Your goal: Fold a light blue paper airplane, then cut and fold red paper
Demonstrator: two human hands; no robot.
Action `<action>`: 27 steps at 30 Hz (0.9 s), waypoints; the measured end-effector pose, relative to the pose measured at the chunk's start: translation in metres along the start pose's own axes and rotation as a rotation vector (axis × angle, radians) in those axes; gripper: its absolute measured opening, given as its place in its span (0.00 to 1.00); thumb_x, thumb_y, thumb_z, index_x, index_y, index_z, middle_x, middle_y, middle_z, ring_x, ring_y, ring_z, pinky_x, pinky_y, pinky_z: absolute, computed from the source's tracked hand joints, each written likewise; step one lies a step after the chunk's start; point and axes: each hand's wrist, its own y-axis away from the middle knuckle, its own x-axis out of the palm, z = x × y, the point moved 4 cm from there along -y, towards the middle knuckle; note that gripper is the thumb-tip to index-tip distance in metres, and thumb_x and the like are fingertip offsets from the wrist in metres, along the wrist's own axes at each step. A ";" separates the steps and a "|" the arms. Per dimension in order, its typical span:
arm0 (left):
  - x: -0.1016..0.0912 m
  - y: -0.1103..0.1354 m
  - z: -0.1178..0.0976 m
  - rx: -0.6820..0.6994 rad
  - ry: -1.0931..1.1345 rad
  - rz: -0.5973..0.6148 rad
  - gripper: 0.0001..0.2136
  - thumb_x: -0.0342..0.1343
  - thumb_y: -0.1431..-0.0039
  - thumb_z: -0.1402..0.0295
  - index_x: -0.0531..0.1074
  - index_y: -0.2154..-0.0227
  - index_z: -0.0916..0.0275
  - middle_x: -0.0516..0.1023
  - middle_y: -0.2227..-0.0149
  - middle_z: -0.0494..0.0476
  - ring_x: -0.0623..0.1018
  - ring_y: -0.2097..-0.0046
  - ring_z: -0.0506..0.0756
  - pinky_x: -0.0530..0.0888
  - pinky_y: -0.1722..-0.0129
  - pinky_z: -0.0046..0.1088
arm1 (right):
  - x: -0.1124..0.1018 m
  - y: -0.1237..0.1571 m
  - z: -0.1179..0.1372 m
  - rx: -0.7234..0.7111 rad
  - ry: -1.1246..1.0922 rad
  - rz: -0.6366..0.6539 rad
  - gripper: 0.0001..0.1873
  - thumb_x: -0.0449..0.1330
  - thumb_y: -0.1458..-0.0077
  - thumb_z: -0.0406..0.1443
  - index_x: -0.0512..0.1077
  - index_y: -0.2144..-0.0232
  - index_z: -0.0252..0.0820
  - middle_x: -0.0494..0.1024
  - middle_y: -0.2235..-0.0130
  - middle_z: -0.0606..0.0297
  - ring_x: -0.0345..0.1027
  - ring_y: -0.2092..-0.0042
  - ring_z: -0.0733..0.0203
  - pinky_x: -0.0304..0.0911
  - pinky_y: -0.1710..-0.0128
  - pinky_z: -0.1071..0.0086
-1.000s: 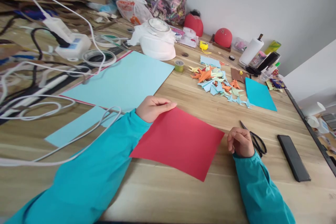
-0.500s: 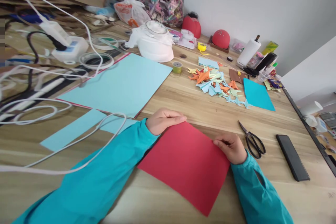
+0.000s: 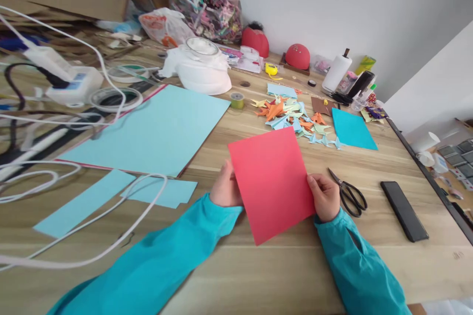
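Note:
A square red sheet of paper (image 3: 272,182) is lifted off the wooden table (image 3: 288,270), tilted up towards me. My left hand (image 3: 224,190) grips its left edge, with the fingers hidden behind the sheet. My right hand (image 3: 325,197) pinches its right edge, thumb on the front. Both sleeves are teal. Black scissors (image 3: 349,193) lie just right of my right hand.
A black phone (image 3: 404,210) lies further right. A large light-blue sheet (image 3: 155,130) and light-blue strips (image 3: 84,202) lie to the left, under white cables (image 3: 81,236). Several folded paper cranes (image 3: 291,118), a teal square (image 3: 352,129), a white bowl-like object (image 3: 201,66) and clutter fill the back.
The red sheet lay flat on the table; both hands have now lifted and turned it upright. My right hand came left from beside the scissors and took hold of its edge.

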 end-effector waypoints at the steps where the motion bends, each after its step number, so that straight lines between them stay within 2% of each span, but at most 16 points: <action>1: 0.001 0.001 0.004 -0.025 0.018 0.011 0.36 0.51 0.62 0.37 0.71 0.57 0.61 0.77 0.58 0.61 0.74 0.53 0.65 0.73 0.59 0.39 | -0.001 0.000 0.000 0.000 0.007 -0.016 0.15 0.58 0.50 0.45 0.74 0.72 0.38 0.78 0.72 0.62 0.68 0.70 0.60 0.64 0.72 0.68; 2: 0.001 0.002 0.008 -0.051 0.026 0.012 0.34 0.55 0.63 0.40 0.72 0.59 0.62 0.78 0.59 0.62 0.75 0.54 0.65 0.73 0.60 0.39 | -0.001 0.000 -0.001 0.000 0.015 -0.032 0.16 0.57 0.50 0.45 0.74 0.72 0.38 0.78 0.73 0.62 0.68 0.71 0.60 0.64 0.72 0.69; 4: 0.002 0.001 0.014 -0.083 0.009 -0.013 0.27 0.65 0.66 0.52 0.73 0.63 0.64 0.79 0.61 0.62 0.77 0.58 0.65 0.74 0.61 0.39 | -0.003 0.000 -0.001 -0.013 0.042 -0.050 0.16 0.57 0.49 0.45 0.74 0.72 0.38 0.77 0.73 0.62 0.68 0.72 0.61 0.63 0.73 0.69; 7: 0.004 -0.001 0.022 -0.088 0.007 -0.125 0.21 0.68 0.68 0.69 0.74 0.66 0.66 0.80 0.65 0.59 0.78 0.62 0.62 0.75 0.62 0.37 | -0.005 0.001 0.002 -0.078 0.117 -0.057 0.14 0.57 0.49 0.44 0.74 0.72 0.38 0.76 0.75 0.63 0.67 0.73 0.61 0.62 0.73 0.70; 10: 0.009 -0.001 0.027 -0.121 0.092 -0.205 0.19 0.67 0.65 0.73 0.73 0.65 0.65 0.80 0.67 0.56 0.79 0.62 0.60 0.76 0.60 0.37 | -0.007 0.004 0.006 -0.135 0.164 -0.056 0.13 0.56 0.48 0.42 0.74 0.71 0.38 0.77 0.74 0.62 0.67 0.72 0.61 0.63 0.72 0.69; 15: 0.023 0.002 0.035 -0.352 0.247 -0.113 0.15 0.62 0.58 0.73 0.73 0.63 0.66 0.80 0.65 0.61 0.79 0.60 0.62 0.76 0.59 0.39 | -0.010 0.009 0.012 -0.198 0.155 -0.095 0.12 0.55 0.47 0.41 0.73 0.72 0.38 0.76 0.74 0.63 0.68 0.71 0.61 0.63 0.72 0.70; 17: 0.026 0.002 0.036 -0.334 0.254 -0.117 0.17 0.62 0.57 0.75 0.73 0.61 0.65 0.80 0.65 0.60 0.79 0.61 0.61 0.76 0.59 0.39 | -0.014 0.009 0.013 -0.203 0.148 -0.104 0.13 0.55 0.47 0.42 0.73 0.72 0.38 0.76 0.74 0.63 0.67 0.72 0.62 0.62 0.72 0.70; 19: 0.027 -0.001 0.033 -0.248 0.235 -0.149 0.20 0.62 0.59 0.77 0.71 0.58 0.64 0.80 0.66 0.57 0.79 0.63 0.60 0.77 0.60 0.39 | -0.026 0.008 0.011 -0.179 0.147 -0.122 0.14 0.54 0.46 0.43 0.73 0.71 0.38 0.75 0.76 0.64 0.66 0.74 0.64 0.62 0.74 0.71; 21: 0.028 -0.004 0.028 -0.192 0.217 -0.168 0.21 0.62 0.59 0.78 0.71 0.57 0.65 0.80 0.67 0.57 0.80 0.65 0.59 0.77 0.62 0.38 | -0.046 0.008 0.003 -0.132 0.190 -0.167 0.16 0.52 0.45 0.44 0.72 0.69 0.38 0.74 0.77 0.65 0.65 0.77 0.65 0.62 0.75 0.71; 22: 0.027 -0.005 0.026 -0.179 0.212 -0.179 0.21 0.61 0.58 0.78 0.71 0.57 0.65 0.80 0.67 0.58 0.80 0.65 0.59 0.77 0.63 0.39 | -0.060 0.008 -0.003 -0.118 0.260 -0.207 0.15 0.53 0.46 0.45 0.71 0.69 0.38 0.74 0.75 0.64 0.67 0.75 0.63 0.63 0.73 0.70; 24: 0.023 -0.007 0.021 -0.175 0.209 -0.226 0.18 0.59 0.55 0.79 0.71 0.58 0.66 0.80 0.67 0.59 0.80 0.67 0.60 0.78 0.64 0.39 | -0.089 0.011 -0.017 -0.109 0.523 -0.313 0.15 0.54 0.49 0.44 0.71 0.67 0.38 0.76 0.69 0.59 0.69 0.68 0.58 0.65 0.67 0.65; 25: 0.021 -0.008 0.018 -0.175 0.212 -0.256 0.17 0.58 0.54 0.79 0.72 0.58 0.66 0.80 0.68 0.59 0.80 0.67 0.59 0.78 0.65 0.40 | -0.100 0.013 -0.024 -0.126 0.682 -0.313 0.15 0.55 0.50 0.43 0.71 0.65 0.37 0.76 0.66 0.56 0.69 0.65 0.55 0.65 0.63 0.62; 27: 0.015 -0.009 0.015 -0.179 0.220 -0.296 0.16 0.57 0.53 0.79 0.72 0.58 0.66 0.80 0.69 0.59 0.80 0.68 0.59 0.78 0.66 0.39 | -0.115 0.017 -0.037 -0.199 0.923 -0.235 0.17 0.55 0.51 0.41 0.70 0.61 0.35 0.75 0.61 0.51 0.67 0.59 0.50 0.63 0.58 0.56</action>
